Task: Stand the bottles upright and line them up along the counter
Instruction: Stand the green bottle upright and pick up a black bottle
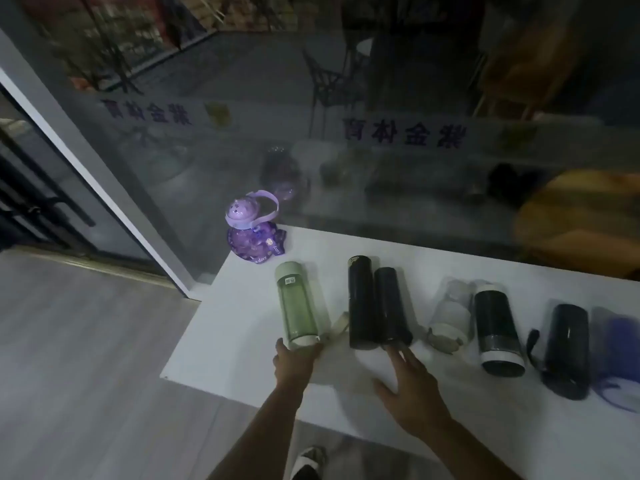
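On the white counter [242, 323], a round purple plastic bottle with a cat-face lid [254, 237] stands upright at the far left corner, while the rest lie on their sides in a row. The left hand [294, 358] grips the near, capped end of the translucent green cylindrical bottle [301, 306], thumb on one side and fingers on the other. The right hand [412, 386] is spread wide, holding nothing, its fingertips [398, 351] at the near end of the shorter black cylindrical bottle [393, 306], which lies against a taller black cylindrical bottle [360, 303]. Further right lie a clear bottle with a white sleeve [452, 310], a dark bottle with a white band [497, 323], a dark navy bottle with a strap [568, 348] and a blurred blue bottle [620, 351].
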